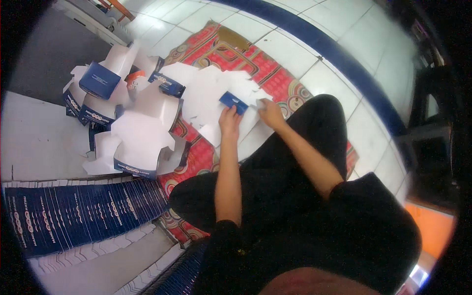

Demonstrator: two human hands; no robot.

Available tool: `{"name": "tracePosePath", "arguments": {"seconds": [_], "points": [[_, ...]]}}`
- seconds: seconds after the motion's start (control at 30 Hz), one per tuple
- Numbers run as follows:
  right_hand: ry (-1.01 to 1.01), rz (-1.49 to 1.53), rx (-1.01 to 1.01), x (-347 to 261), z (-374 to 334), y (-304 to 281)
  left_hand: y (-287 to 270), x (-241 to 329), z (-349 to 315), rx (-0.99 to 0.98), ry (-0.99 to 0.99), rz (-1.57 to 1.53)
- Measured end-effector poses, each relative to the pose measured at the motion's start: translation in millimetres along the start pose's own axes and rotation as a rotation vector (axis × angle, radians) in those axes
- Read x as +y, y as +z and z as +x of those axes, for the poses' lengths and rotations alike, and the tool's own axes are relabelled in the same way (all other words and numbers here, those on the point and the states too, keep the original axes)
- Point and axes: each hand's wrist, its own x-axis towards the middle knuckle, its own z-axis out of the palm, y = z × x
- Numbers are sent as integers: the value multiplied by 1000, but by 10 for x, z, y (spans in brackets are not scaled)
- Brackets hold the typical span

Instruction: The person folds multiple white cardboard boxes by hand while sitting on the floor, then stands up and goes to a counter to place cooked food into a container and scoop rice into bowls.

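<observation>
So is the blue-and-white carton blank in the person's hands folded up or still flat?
Partly folded: the carton blank shows one blue panel raised between the left hand and right hand, white flaps spread flat.

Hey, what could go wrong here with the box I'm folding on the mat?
The left hand and right hand work the blue-and-white carton blank over loose white blanks, so a thin flap might crease or tear. The heap of folded boxes looks unsteady and may slide onto the fanned stack.

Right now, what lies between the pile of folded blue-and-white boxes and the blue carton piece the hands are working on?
In the head view, loose white flat carton blanks on the red patterned mat fill the stretch between the pile of folded boxes and the blue carton piece.
</observation>
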Motion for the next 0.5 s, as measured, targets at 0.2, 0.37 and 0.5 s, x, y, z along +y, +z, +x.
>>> {"name": "tracePosePath", "arguments": {"seconds": [0.2,0.37,0.5], "points": [[238,266,9,-230,3,-29,-25,57,-34,36,71,-80],[-207,2,10,-519,-84,-23,66,44,-67,80,150,34],[-247,-26,42,-530,-119,-69,255,-66,-197,71,193,187]]}}
